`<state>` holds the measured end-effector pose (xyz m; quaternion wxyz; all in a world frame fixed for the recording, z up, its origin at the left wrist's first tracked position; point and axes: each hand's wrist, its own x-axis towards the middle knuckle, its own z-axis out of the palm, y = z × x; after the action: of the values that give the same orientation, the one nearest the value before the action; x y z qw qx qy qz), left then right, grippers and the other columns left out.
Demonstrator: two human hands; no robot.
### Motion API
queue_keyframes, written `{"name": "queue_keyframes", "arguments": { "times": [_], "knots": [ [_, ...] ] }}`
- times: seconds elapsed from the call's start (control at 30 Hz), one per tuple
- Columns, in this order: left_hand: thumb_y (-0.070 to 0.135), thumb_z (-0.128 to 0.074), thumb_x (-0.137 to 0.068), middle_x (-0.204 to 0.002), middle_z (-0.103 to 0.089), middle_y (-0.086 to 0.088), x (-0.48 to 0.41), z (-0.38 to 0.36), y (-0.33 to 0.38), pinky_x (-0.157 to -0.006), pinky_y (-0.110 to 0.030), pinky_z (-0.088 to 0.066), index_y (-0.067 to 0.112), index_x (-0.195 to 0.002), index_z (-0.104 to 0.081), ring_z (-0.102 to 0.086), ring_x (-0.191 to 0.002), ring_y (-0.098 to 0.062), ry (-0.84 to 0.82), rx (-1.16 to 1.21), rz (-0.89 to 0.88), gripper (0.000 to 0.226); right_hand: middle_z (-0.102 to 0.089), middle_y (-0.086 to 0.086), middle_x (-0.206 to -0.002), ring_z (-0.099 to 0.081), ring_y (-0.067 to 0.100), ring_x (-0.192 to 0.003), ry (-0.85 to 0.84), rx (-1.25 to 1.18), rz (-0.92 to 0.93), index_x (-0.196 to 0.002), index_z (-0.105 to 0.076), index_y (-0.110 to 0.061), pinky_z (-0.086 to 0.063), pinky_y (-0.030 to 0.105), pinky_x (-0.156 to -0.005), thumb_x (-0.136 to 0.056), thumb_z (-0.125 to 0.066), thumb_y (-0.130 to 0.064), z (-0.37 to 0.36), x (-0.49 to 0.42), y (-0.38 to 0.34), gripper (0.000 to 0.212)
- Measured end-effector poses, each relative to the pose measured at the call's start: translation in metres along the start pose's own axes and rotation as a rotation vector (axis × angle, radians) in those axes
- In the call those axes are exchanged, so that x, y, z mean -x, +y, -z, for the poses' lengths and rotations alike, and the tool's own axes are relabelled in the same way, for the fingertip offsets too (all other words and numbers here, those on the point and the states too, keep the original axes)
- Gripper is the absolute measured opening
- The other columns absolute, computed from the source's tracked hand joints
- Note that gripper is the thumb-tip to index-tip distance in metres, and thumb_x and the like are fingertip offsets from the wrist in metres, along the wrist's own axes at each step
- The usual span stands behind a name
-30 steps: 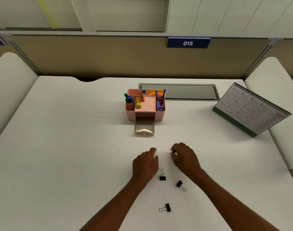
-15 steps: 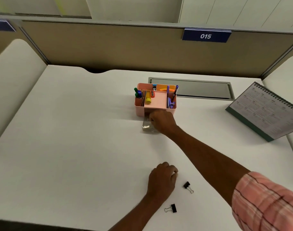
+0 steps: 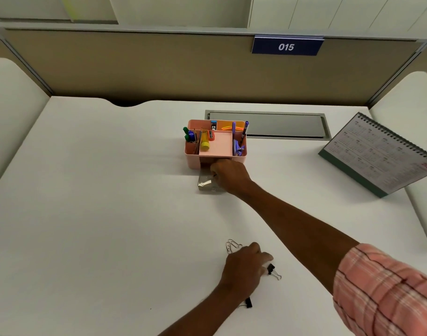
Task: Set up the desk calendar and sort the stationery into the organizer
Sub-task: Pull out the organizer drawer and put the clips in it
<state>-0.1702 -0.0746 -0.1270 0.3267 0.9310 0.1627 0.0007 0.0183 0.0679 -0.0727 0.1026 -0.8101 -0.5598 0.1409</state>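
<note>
The pink organizer [image 3: 192, 161] stands mid-desk with pens, a yellow glue stick and clips in its compartments. Its clear drawer [image 3: 204, 186] is pulled out toward me. My right hand [image 3: 230, 174] reaches over the drawer, fingertips pinched on a silver paper clip [image 3: 210, 177] just inside it. My left hand [image 3: 246, 265] rests knuckles-up on the desk near me, fingers curled onto a small bunch of paper clips [image 3: 232, 246] that sticks out beyond them. A black binder clip [image 3: 273, 270] lies at its thumb. Another binder clip [image 3: 248, 303] is half hidden under the wrist. The desk calendar [image 3: 382, 154] stands at the right.
A grey cable hatch [image 3: 280, 124] is set into the white desk [image 3: 98, 202] behind the organizer. A tan partition with a blue sign reading 015 [image 3: 286, 46] closes the back. Padded side panels flank the desk left and right.
My right hand carried a paper clip from the near desk to the open drawer. My left hand drew back slightly, uncovering the bunch of paper clips. The camera moved closer.
</note>
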Motion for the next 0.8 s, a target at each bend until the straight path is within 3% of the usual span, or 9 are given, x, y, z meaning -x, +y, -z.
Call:
{"name": "queue_keyframes", "arguments": {
  "times": [0.13, 0.27, 0.4, 0.53, 0.63, 0.8],
  "knots": [
    [0.031, -0.066, -0.092, -0.105, -0.057, 0.007, -0.005, -0.001, 0.004, -0.070, -0.030, -0.049, 0.039, -0.129, -0.059, -0.062, -0.095, -0.016, -0.020, -0.026, -0.064, 0.038, -0.073, 0.007, -0.108, -0.067, 0.022, -0.099, 0.060, -0.044, 0.004, -0.107, -0.074, -0.012, -0.051, 0.025, -0.081, -0.096, -0.071, -0.018, 0.009, 0.015, 0.005, 0.013],
    [0.036, -0.073, -0.088, -0.105, -0.059, 0.006, -0.010, -0.002, 0.009, -0.072, -0.033, -0.056, 0.034, -0.127, -0.062, -0.064, -0.094, -0.017, -0.072, -0.043, -0.072, 0.041, -0.074, 0.006, -0.109, -0.067, 0.023, -0.097, 0.139, -0.108, -0.011, -0.109, -0.073, -0.013, -0.045, 0.022, -0.075, -0.097, -0.068, -0.019, 0.019, 0.040, 0.015, 0.014],
    [0.033, -0.072, -0.090, -0.100, -0.054, 0.006, -0.011, -0.005, 0.013, -0.068, -0.031, -0.051, 0.030, -0.115, -0.067, -0.063, -0.089, -0.019, -0.097, -0.074, -0.083, 0.026, -0.076, 0.003, -0.109, -0.069, 0.021, -0.096, 0.184, -0.173, -0.036, -0.107, -0.075, -0.015, -0.050, 0.025, -0.081, -0.096, -0.069, -0.020, 0.017, 0.077, 0.030, 0.014],
    [0.034, -0.071, -0.090, -0.104, -0.056, 0.006, -0.010, -0.004, 0.012, -0.070, -0.031, -0.047, 0.025, -0.113, -0.067, -0.063, -0.092, -0.018, -0.088, -0.084, -0.096, 0.025, -0.075, -0.005, -0.097, -0.066, 0.014, -0.081, 0.188, -0.224, -0.087, -0.100, -0.076, -0.021, -0.055, 0.032, -0.071, -0.092, -0.071, -0.021, 0.016, 0.113, 0.050, 0.010],
    [0.037, -0.068, -0.090, -0.109, -0.057, 0.006, -0.008, 0.003, 0.009, -0.077, -0.035, -0.052, 0.026, -0.113, -0.068, -0.062, -0.099, -0.018, -0.098, -0.057, -0.066, 0.026, -0.073, -0.010, -0.093, -0.057, 0.002, -0.071, 0.175, -0.280, -0.139, -0.099, -0.076, -0.023, -0.049, 0.024, -0.069, -0.092, -0.074, -0.021, 0.018, 0.140, 0.058, 0.008],
    [0.043, -0.066, -0.094, -0.114, -0.063, 0.011, -0.009, 0.030, -0.006, -0.082, -0.031, -0.052, 0.034, -0.122, -0.067, -0.063, -0.105, -0.013, -0.010, -0.018, 0.039, 0.030, -0.071, -0.016, -0.089, -0.063, 0.002, -0.073, 0.168, -0.409, -0.277, -0.102, -0.074, -0.027, -0.051, 0.022, -0.071, -0.093, -0.072, -0.026, 0.009, 0.190, 0.055, 0.009]
  ]
}}
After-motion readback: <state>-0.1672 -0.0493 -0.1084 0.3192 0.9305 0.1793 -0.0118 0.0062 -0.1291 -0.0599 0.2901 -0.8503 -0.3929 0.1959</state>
